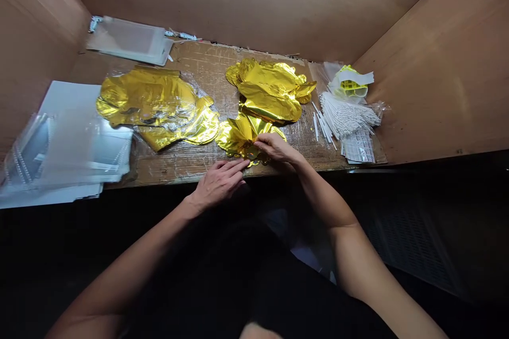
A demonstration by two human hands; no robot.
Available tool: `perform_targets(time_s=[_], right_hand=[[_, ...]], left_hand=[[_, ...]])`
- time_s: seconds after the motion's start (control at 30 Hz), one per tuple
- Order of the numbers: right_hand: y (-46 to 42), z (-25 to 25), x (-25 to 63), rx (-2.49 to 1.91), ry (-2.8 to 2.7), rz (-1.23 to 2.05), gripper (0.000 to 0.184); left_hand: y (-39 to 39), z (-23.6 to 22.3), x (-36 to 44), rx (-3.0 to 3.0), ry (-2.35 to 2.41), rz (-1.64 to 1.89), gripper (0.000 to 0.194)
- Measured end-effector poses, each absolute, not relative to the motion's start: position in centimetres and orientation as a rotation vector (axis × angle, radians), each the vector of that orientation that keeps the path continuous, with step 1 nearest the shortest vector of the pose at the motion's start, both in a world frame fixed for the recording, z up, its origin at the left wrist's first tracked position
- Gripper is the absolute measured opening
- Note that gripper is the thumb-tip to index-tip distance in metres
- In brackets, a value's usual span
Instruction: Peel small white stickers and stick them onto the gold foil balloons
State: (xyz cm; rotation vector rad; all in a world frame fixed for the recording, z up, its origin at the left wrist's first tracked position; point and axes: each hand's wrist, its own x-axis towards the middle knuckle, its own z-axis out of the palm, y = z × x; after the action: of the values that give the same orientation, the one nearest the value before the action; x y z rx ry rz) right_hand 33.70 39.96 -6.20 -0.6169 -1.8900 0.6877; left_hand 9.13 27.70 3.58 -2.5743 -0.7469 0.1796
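Observation:
A crumpled gold foil balloon (238, 135) lies at the front edge of the wooden worktop (186, 161). My right hand (276, 147) rests on its near right part, fingers curled and pinching the foil. My left hand (218, 183) lies at the table's front edge just left of it, fingers stretched out flat and close together, the fingertips touching the foil's lower edge.
A pile of gold foil balloons (157, 106) lies at the left, another pile (272, 90) behind the hands. White sticks (342, 116) and a yellow tape roll (352, 85) sit at the right. Clear plastic bags (67, 148) are stacked far left. Wooden walls enclose the booth.

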Motion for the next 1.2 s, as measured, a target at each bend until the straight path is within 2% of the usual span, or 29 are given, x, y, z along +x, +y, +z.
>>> perform_targets(time_s=[0.2, 0.3, 0.37, 0.47, 0.53, 0.6, 0.67, 0.73, 0.8, 1.0, 1.2], right_hand=[[41.6, -2.3, 37.0, -0.366, -1.928, 1.076, 0.056], [42.9, -0.9, 38.4, -0.381, -2.021, 1.106, 0.055], [44.7, -0.1, 40.4, -0.736, -1.931, 0.921, 0.047], [47.5, 0.8, 44.2, -1.404, -1.385, 0.483, 0.029], [48.0, 1.0, 45.5, -1.554, -1.088, 0.249, 0.033], [46.4, 0.7, 44.6, -1.459, -1.106, 0.165, 0.034], [42.8, 0.0, 41.5, -1.150, -1.399, 0.256, 0.029], [38.1, -1.2, 37.5, -0.709, -1.791, 0.446, 0.030], [34.1, -2.4, 33.8, -0.532, -1.907, 0.447, 0.027], [30.9, -4.6, 29.3, -0.772, -1.856, 0.024, 0.034], [30.5, -5.5, 28.4, -0.752, -1.846, -0.035, 0.032]], left_hand=[[27.9, 3.4, 8.9, -2.542, -0.780, 0.204, 0.022], [28.1, 3.5, 8.9, -2.558, -0.795, 0.188, 0.025], [28.3, 3.4, 8.8, -2.590, -0.813, 0.172, 0.026], [28.6, 3.6, 8.8, -2.722, -0.914, 0.057, 0.030], [28.7, 4.1, 9.0, -2.843, -1.101, -0.169, 0.033], [28.6, 4.7, 9.3, -2.890, -1.396, -0.480, 0.038], [28.5, 5.3, 9.6, -2.850, -1.670, -0.757, 0.045], [28.4, 5.7, 9.9, -2.790, -1.795, -0.943, 0.049], [28.3, 5.9, 10.1, -2.736, -1.813, -1.056, 0.051], [28.4, 5.6, 10.3, -2.683, -1.836, -1.103, 0.054], [28.4, 5.5, 10.3, -2.669, -1.835, -1.124, 0.051]])
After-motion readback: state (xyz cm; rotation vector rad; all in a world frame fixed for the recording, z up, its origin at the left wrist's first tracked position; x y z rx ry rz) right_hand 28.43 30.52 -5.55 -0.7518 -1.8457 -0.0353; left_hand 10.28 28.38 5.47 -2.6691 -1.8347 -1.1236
